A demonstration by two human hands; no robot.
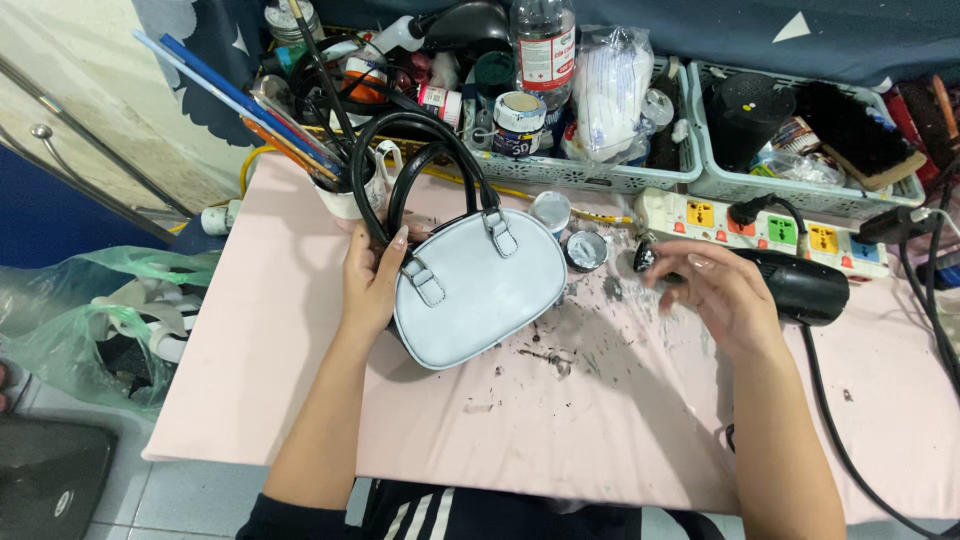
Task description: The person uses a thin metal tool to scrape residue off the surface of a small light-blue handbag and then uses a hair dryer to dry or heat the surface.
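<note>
1. Currently, the pale blue handbag (480,285) is gripped at its left edge by the left hand (372,280), centre of the pink table (620,420).
2. A small dark object (645,258) is pinched by the right hand (722,295); blurred.
3. The black hair dryer (800,285) is lying just behind the right hand.
4. Two open paint jars (568,232) are seen just beyond the bag.

The right hand (715,290) is motion-blurred, so whether its fingers pinch the small dark object (645,258) at their tips cannot be told. It covers part of the black hair dryer (800,285). The left hand (372,275) hides the near end of the pale blue handbag (478,290). The picture's top edge cuts off the clear bottle (543,45), its right edge the worktop (900,430). Items crowding the two baskets (600,175) overlap beyond telling apart.
</note>
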